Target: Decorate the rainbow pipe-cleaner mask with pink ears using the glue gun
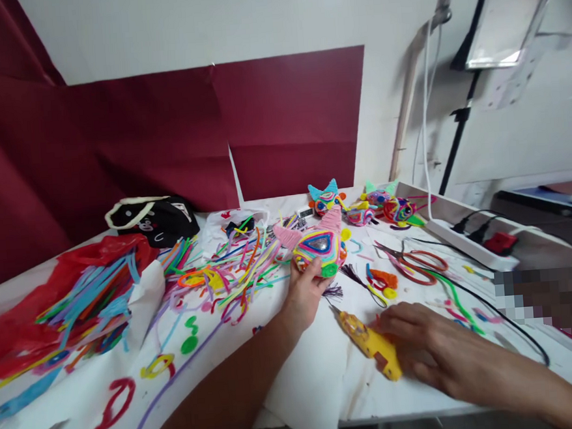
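Note:
My left hand (307,293) grips a colourful fish-like pipe-cleaner craft (323,246) from below. The craft has pink pointed parts on top, coiled rings around a shiny dark centre and a green disc at its lower edge. Lower right, my right hand (423,349) curls at the side of a yellow glue gun (371,347), its fingers closed against the body and slightly blurred. The gun's metal nozzle points up and left toward the craft. Between the hands and the scissors (411,262) lie dark tassels (362,282) and an orange piece (382,276).
Bundles of pipe cleaners spill from a red plastic bag (23,318) on the left. Behind them sits a black pouch (163,220). More finished crafts (326,197) stand at the back. A power strip (469,241), black cable (498,311) and lamp (505,23) are at right.

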`<state>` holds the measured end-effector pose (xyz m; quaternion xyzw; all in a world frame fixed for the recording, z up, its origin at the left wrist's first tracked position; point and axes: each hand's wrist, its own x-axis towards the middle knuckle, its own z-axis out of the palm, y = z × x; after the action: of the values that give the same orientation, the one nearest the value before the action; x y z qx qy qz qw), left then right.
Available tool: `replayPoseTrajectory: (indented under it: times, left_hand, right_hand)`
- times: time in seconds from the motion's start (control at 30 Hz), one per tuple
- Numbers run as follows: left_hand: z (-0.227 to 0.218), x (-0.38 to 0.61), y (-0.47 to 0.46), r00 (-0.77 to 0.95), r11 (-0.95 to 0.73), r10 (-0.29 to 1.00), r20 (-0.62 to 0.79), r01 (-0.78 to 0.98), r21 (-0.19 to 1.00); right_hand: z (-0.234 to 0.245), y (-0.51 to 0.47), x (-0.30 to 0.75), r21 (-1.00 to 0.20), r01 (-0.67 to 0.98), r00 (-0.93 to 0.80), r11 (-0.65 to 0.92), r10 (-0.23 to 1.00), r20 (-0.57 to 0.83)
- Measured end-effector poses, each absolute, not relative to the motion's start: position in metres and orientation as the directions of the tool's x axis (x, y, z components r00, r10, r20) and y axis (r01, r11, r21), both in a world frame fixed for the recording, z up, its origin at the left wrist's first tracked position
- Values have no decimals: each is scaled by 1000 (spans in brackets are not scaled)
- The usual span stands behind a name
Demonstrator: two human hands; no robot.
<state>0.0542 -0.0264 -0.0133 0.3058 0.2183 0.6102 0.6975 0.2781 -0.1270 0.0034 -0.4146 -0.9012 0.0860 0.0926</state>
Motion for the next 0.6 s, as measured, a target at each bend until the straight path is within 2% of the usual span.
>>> replayPoseTrajectory:
  times: [0.27,0.6]
  left_hand:
    - [-15,54,-26,134,45,988,81,-736,675]
    - [-19,56,-24,135,28,985,107,-740,673]
  right_hand:
    - [-27,-126,278,14,696,-691,718,663,289]
    - [-38,-115,266,39,745,-629,666,681,375]
